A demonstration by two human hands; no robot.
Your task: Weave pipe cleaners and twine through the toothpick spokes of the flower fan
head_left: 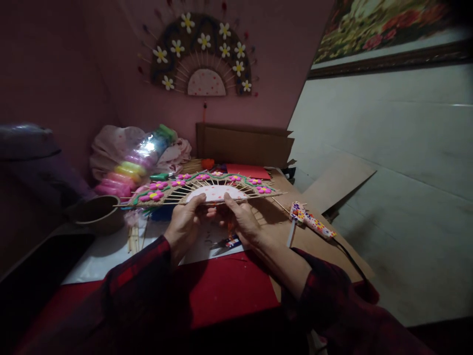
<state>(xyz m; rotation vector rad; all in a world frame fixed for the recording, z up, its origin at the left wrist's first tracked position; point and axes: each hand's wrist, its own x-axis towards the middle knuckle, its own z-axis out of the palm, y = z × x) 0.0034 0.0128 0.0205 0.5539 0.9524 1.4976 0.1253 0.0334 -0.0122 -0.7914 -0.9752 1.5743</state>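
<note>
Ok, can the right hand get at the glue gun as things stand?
Probably yes, if it lets go first: the right hand is holding the fan. The glue gun lies to its right on the cardboard, with nothing seen covering it.

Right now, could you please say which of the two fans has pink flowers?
The held fan, in the left hand and right hand; the wall fan has white flowers.
</note>
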